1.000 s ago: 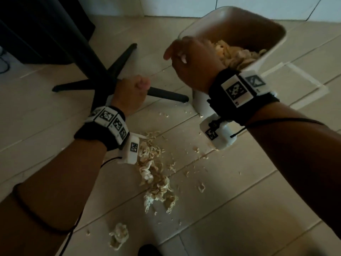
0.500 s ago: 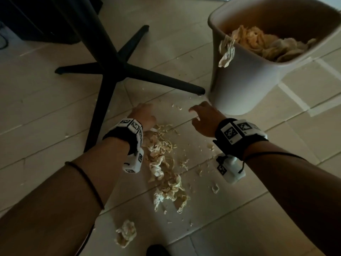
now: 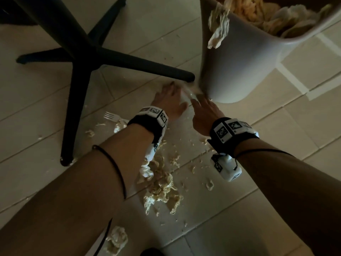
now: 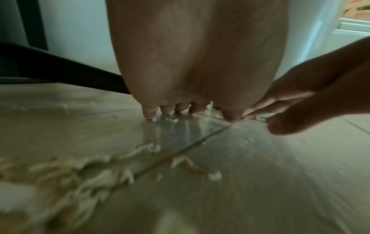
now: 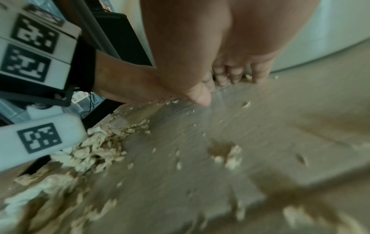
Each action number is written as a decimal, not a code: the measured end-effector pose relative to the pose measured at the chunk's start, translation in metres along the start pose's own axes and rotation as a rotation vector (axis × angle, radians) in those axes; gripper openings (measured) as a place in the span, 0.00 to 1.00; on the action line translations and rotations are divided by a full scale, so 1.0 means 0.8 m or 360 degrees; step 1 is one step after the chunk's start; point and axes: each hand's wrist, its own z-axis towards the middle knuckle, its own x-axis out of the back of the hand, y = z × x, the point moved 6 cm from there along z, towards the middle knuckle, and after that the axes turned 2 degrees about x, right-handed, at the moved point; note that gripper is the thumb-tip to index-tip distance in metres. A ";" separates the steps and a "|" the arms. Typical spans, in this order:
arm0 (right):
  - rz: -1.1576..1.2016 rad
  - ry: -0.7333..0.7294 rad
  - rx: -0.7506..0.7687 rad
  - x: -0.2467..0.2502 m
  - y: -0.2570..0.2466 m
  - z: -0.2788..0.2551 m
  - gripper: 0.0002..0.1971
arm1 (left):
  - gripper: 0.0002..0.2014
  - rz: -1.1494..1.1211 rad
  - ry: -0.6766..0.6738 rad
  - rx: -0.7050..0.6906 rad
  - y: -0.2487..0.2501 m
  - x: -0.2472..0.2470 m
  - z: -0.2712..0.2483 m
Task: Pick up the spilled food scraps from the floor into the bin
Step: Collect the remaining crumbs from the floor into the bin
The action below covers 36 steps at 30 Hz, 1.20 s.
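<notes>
Both hands had dropped from mid-air to the floor (image 3: 276,126) beside the bin (image 3: 239,67).
I was gathering; my left hand (image 3: 170,101) and right hand (image 3: 205,115), fingers spread and empty, pressed crumbs together at the bin's base. Next: scoop the food scraps (image 3: 160,183) heaped nearer me than the bin.
</notes>
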 end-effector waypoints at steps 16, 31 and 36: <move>0.0209 0.0147 0.0204 -0.035 -0.023 -0.090 0.31 | 0.18 -0.0402 0.0270 -0.0271 0.006 -0.014 -0.174; 0.0235 0.0395 -0.0372 -0.009 0.057 -0.112 0.21 | 0.27 0.0025 0.0246 -0.0451 0.119 0.004 -0.050; 0.0158 0.0363 -0.0371 -0.017 0.069 -0.127 0.21 | 0.24 0.0155 0.0344 -0.0440 0.121 -0.007 -0.045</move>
